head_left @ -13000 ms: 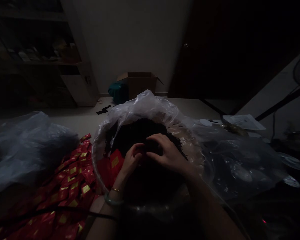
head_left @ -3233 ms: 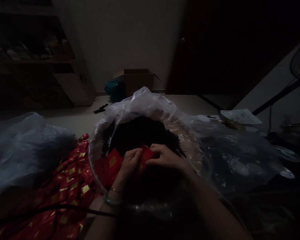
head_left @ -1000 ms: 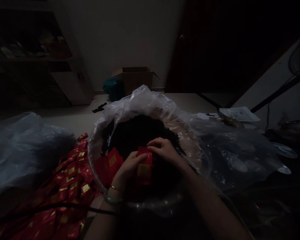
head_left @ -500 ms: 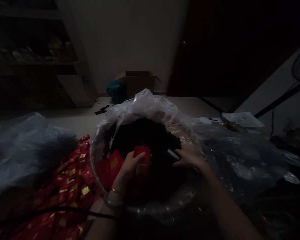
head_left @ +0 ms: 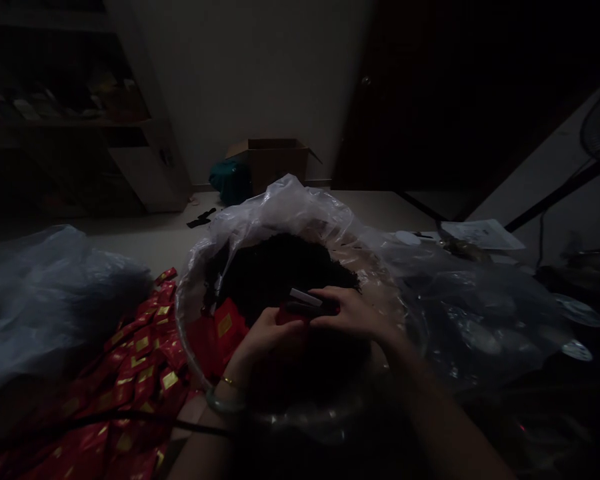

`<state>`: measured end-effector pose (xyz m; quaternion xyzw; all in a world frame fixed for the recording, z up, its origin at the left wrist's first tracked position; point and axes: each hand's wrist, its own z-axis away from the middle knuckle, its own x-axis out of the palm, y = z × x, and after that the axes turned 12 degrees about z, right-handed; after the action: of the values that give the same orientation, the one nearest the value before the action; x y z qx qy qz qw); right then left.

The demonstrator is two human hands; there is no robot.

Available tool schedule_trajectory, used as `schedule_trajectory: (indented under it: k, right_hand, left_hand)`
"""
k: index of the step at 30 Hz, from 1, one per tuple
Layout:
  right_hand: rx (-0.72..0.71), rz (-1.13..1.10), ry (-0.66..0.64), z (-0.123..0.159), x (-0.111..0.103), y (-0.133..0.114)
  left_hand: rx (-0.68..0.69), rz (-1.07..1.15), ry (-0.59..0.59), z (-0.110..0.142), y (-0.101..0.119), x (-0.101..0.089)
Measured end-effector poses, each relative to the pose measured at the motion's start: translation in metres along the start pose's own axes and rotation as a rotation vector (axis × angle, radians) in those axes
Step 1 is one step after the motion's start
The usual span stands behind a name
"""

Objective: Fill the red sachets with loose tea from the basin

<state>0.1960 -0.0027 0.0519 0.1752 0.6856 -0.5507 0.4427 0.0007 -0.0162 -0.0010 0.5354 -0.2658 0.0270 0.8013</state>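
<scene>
My left hand (head_left: 264,335) is closed on a small red packet (head_left: 291,316), held over a round container (head_left: 181,313) lined with clear plastic (head_left: 295,203). My right hand (head_left: 357,313) grips a small dark handheld tool with a pale strip (head_left: 306,297). That tool lies across the top end of the packet, and my two hands almost meet there. Below them a dark, loose, crumbly heap like tea leaves (head_left: 275,267) fills the container. Beside my left wrist, more red packets with gold marks (head_left: 225,328) rest inside the rim. The packet's lower part is lost in shadow.
Many red packets (head_left: 145,353) are piled at the left, near a crumpled clear bag (head_left: 55,293). A dark cable (head_left: 125,416) crosses the lower left. Clear plastic (head_left: 470,320) spreads at the right. An open carton (head_left: 275,163) and a teal bag (head_left: 231,181) stand by the wall.
My right hand has moved left, bringing the dark tool onto the packet's top. The packet is now mostly covered by my hands, where before its red front showed.
</scene>
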Motion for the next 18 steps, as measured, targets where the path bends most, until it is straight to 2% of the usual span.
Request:
schedule_trajectory:
  k: [5,10,14,18]
  right_hand:
    - [-0.058,0.051,-0.019,-0.002,0.005,-0.013]
    - [0.009,0.042,-0.007,-0.003,0.005,-0.021]
    - [0.013,0.008,0.004,-0.005,0.006,-0.019]
    - [0.003,-0.031,0.085,-0.009,0.007,-0.010]
  left_hand:
    - [-0.056,0.032,-0.049,0.005,0.000,0.007]
    - [-0.073,0.082,-0.062,0.004,-0.004,0.011]
    - [-0.007,0.045,-0.053,0.001,-0.003,0.007]
    - [0.051,0.047,-0.064,0.002,0.002,0.000]
